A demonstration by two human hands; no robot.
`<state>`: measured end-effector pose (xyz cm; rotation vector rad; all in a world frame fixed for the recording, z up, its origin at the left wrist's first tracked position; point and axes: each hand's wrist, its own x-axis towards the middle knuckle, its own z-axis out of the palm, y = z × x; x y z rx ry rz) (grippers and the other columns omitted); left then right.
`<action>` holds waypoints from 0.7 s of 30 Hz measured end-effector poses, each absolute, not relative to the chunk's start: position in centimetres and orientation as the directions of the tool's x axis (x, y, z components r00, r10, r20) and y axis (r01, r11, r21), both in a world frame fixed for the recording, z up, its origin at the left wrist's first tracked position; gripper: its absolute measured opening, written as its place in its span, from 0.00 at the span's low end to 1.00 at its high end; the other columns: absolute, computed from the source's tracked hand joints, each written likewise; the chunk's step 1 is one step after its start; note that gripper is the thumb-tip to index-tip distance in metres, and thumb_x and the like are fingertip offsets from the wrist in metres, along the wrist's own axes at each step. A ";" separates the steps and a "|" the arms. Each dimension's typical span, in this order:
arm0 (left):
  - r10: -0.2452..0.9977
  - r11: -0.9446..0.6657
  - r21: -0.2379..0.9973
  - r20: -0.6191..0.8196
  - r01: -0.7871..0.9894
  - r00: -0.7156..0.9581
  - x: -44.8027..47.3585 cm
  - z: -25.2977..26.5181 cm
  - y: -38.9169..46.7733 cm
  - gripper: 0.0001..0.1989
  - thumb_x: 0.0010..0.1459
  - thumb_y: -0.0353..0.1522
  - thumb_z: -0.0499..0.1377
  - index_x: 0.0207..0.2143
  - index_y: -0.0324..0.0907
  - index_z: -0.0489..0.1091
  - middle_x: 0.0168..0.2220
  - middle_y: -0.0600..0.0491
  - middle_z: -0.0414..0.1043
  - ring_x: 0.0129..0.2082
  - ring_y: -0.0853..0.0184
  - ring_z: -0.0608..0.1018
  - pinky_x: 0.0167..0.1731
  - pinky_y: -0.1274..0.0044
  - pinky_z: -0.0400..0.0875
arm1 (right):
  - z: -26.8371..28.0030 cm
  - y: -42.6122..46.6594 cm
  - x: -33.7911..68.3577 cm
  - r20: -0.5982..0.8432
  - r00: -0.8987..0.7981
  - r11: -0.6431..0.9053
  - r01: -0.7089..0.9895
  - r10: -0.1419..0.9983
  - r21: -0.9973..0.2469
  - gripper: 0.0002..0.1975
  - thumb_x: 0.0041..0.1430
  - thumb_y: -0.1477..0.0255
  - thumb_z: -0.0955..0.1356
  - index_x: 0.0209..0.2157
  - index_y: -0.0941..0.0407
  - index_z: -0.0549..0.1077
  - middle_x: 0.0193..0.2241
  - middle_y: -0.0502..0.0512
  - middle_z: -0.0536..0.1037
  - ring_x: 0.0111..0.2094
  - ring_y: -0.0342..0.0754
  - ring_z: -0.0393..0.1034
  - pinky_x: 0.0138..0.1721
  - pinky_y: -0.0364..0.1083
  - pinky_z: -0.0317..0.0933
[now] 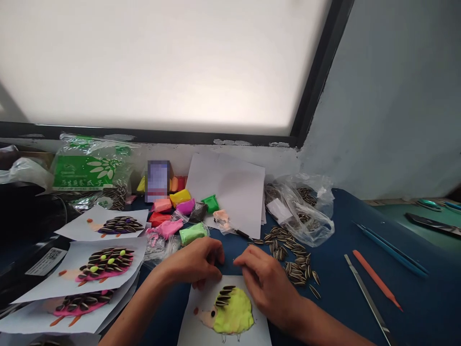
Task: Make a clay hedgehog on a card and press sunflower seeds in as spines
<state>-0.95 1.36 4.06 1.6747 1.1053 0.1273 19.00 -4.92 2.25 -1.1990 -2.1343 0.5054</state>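
In front of me lies a sheet of paper (190, 331) with a hedgehog picture on it. The hedgehog's body is yellow-green clay (236, 315), its face peach with a black eye and a reddish nose. Several sunflower seeds (224, 295) stick in the clay behind the face. My left hand (201, 262) is curled above the sheet's top left edge, fingers bent downward. My right hand (268, 281) is at the sheet's right edge with its fingers bent together. Whatever either hand may hold is too small or hidden. Loose sunflower seeds (297, 269) are spread just beyond my right hand.
Finished hedgehog sheets (104, 262) are stacked at left. Coloured clay packs (185, 206), white paper (230, 187) and a plastic bag of seeds (306, 211) lie at the back. Tweezers (392, 250), an orange tool (376, 278) and a metal tool (367, 298) are at right.
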 end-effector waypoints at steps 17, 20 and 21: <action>0.808 -0.285 0.575 -0.287 0.767 0.515 -0.2 5.4 0.8 0.05 0.43 0.31 0.58 0.26 0.42 0.72 0.25 0.56 0.70 0.26 0.68 0.72 0.20 0.80 0.58 | 3.6 -2.0 20.9 0.100 -0.220 0.239 0.939 0.970 -0.247 0.05 0.61 0.75 0.67 0.35 0.56 0.77 0.36 0.55 0.77 0.36 0.48 0.73 0.37 0.44 0.60; 0.794 -0.323 0.557 -0.281 0.765 0.539 -0.2 5.5 0.8 0.05 0.43 0.30 0.57 0.24 0.41 0.73 0.24 0.56 0.70 0.25 0.68 0.71 0.22 0.80 0.57 | 3.8 -1.8 21.1 0.117 -0.228 0.249 0.945 0.967 -0.214 0.08 0.64 0.74 0.65 0.36 0.56 0.77 0.35 0.55 0.77 0.37 0.48 0.73 0.37 0.43 0.60; 0.793 -0.331 0.559 -0.273 0.760 0.545 -0.2 5.5 0.8 0.05 0.43 0.30 0.57 0.24 0.41 0.72 0.24 0.56 0.70 0.25 0.69 0.70 0.22 0.79 0.57 | 3.9 -1.7 21.2 0.122 -0.232 0.252 0.947 0.965 -0.200 0.10 0.65 0.74 0.64 0.38 0.55 0.77 0.36 0.55 0.77 0.38 0.48 0.73 0.38 0.43 0.60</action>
